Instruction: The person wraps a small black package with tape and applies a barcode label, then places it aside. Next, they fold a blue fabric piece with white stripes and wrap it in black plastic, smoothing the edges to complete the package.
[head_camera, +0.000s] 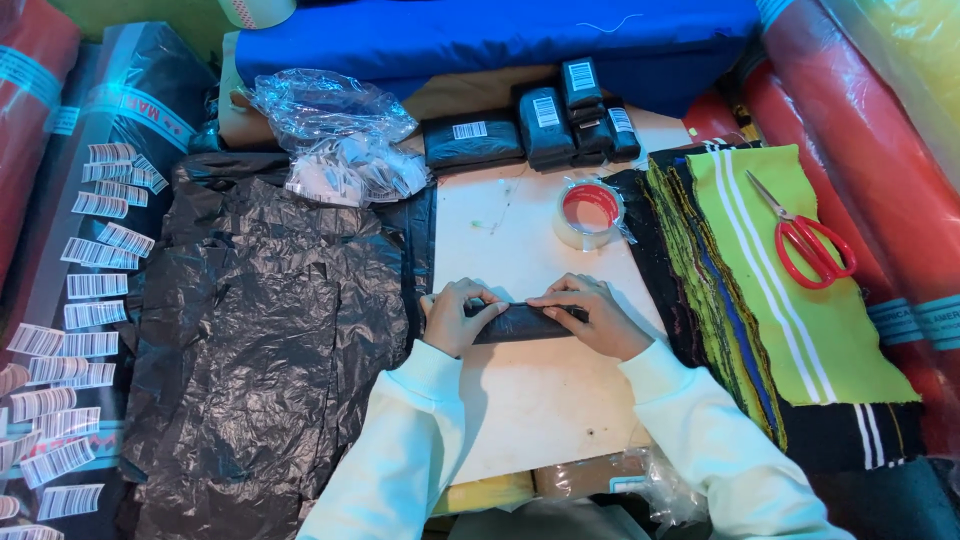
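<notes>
A small black plastic-wrapped bundle (525, 322) lies on the white board (520, 400) in front of me. My left hand (455, 315) presses on its left end with the fingers curled over the top. My right hand (590, 315) covers its right end, fingers folded along the upper edge. Both hands grip the bundle together. Pale sleeves cover both my forearms.
Several finished black packs with barcode labels (545, 125) sit at the back. A clear tape roll with a red core (588, 212) stands behind my hands. Black plastic bags (260, 330) are piled left, a stack of striped knit fabric (770, 290) with red scissors (812, 245) lies right.
</notes>
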